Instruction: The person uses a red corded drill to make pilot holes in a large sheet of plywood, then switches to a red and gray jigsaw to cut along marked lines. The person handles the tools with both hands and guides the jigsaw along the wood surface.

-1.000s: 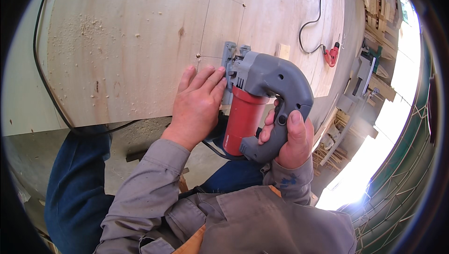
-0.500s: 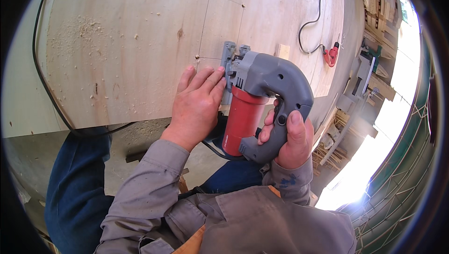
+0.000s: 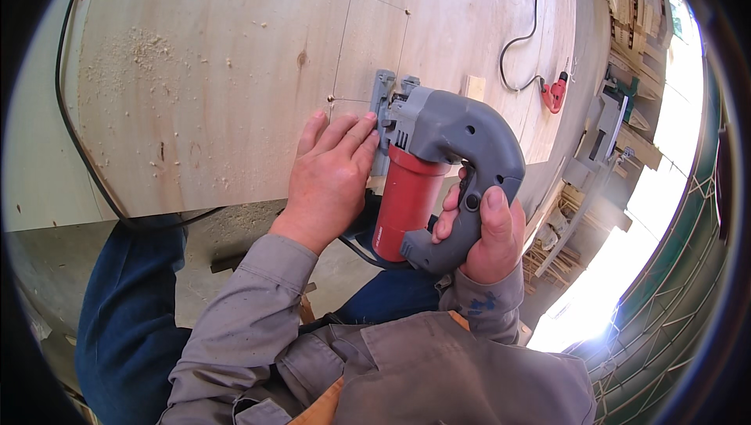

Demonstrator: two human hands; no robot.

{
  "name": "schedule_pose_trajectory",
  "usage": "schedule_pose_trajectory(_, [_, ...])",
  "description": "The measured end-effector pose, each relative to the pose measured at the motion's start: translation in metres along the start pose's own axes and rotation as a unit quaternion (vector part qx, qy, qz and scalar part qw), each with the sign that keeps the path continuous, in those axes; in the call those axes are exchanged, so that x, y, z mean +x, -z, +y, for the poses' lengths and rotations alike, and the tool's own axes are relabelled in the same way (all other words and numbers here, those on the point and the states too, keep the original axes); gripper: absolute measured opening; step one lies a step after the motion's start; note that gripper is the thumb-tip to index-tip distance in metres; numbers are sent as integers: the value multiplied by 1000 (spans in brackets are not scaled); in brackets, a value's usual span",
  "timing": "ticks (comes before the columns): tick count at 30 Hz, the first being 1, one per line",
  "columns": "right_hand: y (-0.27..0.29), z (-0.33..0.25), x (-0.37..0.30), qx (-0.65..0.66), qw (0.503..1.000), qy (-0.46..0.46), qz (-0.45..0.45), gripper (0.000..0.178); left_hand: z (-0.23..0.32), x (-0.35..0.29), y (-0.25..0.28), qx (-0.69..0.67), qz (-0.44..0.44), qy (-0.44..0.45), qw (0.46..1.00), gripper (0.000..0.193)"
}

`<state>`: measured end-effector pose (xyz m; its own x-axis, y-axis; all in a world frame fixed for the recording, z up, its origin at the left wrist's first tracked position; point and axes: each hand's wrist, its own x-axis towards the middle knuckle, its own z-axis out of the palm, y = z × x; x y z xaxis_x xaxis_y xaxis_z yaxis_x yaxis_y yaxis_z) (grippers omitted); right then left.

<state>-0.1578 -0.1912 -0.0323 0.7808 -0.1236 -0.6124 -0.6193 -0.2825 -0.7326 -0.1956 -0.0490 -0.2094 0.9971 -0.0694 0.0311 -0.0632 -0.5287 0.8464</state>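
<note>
A grey and red jigsaw point(image 3: 438, 159) rests on a large plywood sheet point(image 3: 235, 57), its base plate at the lower edge of a thin pencilled rectangle with small drilled holes at the corners. My right hand point(image 3: 489, 233) is wrapped around the saw's grey handle, thumb on top. My left hand point(image 3: 332, 174) lies flat on the plywood just left of the saw, fingertips touching its base plate. The blade is hidden under the saw body.
Sawdust is scattered on the sheet's left part. A black cable point(image 3: 78, 135) runs down the left edge. A red tool point(image 3: 554, 92) with a black cord lies at the far right of the sheet. Stacked timber point(image 3: 626, 34) stands beyond.
</note>
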Motion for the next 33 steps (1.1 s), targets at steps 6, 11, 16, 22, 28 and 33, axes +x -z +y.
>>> schedule_pose_trajectory(6, [0, -2, 1, -8, 1000, -2, -7, 59, 0, 1, 1, -3, -2, 2, 1000, 53])
schedule_pose_trajectory(11, [0, -2, 2, -6, 1000, 0, -3, 59, 0, 2, 0, -1, -4, 1, 1000, 54])
schedule_pose_trajectory(16, [0, -3, 3, -6, 1000, 1, -5, 60, 0, 2, 0, -1, -4, 3, 1000, 55])
schedule_pose_trajectory(22, [1, -3, 4, -6, 1000, 3, -9, 60, 0, 3, 0, 1, -1, 3, 1000, 55])
schedule_pose_trajectory(28, [0, -4, 5, -10, 1000, 2, 2, 62, 0, 3, -2, 0, 2, 5, 1000, 54])
schedule_pose_trajectory(33, [-1, -6, 5, -14, 1000, 1, 3, 63, 1, 4, -2, 0, 3, 7, 1000, 54])
